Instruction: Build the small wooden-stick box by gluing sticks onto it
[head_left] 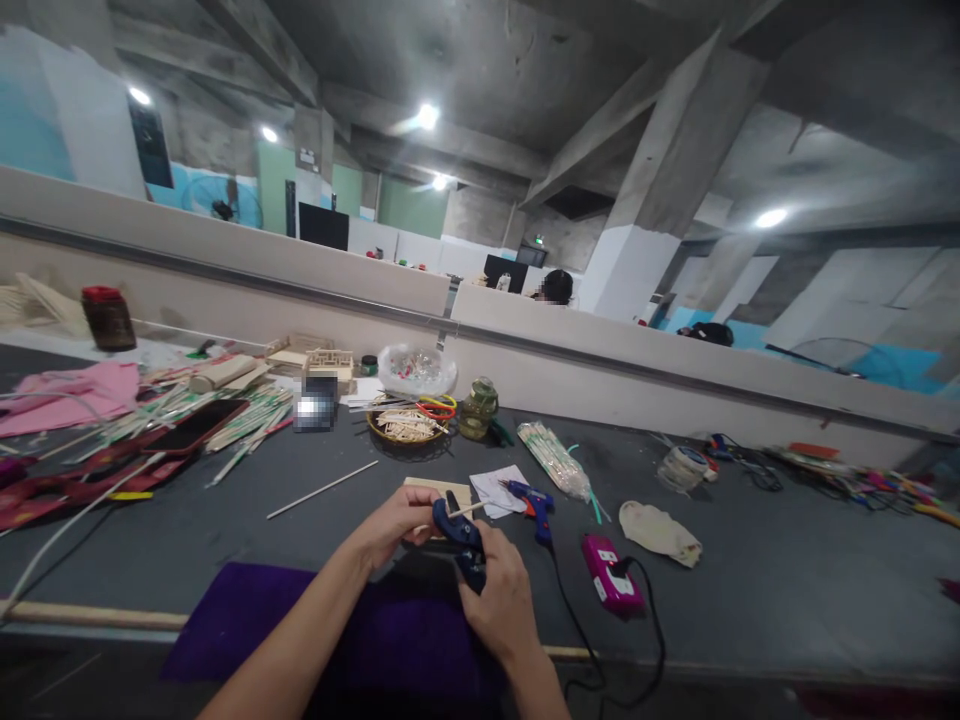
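My right hand (501,598) is closed round the handles of a dark blue cutter (459,532), its jaws pointing up and left. My left hand (394,522) pinches a thin wooden stick (471,510) that lies across the cutter's jaws. Both hands hover over the near part of the dark table (750,600), just above a purple cloth (247,620). A pale wooden piece (450,488) lies flat right behind the hands.
A blue glue gun (531,502) on white paper, a pink power adapter (609,575) with a black cable, a cloth glove (660,532), a bag of sticks (553,460), a basket of sticks (409,426), a loose long stick (322,490) and a phone (196,426) lie around. A person sits behind the partition (675,370).
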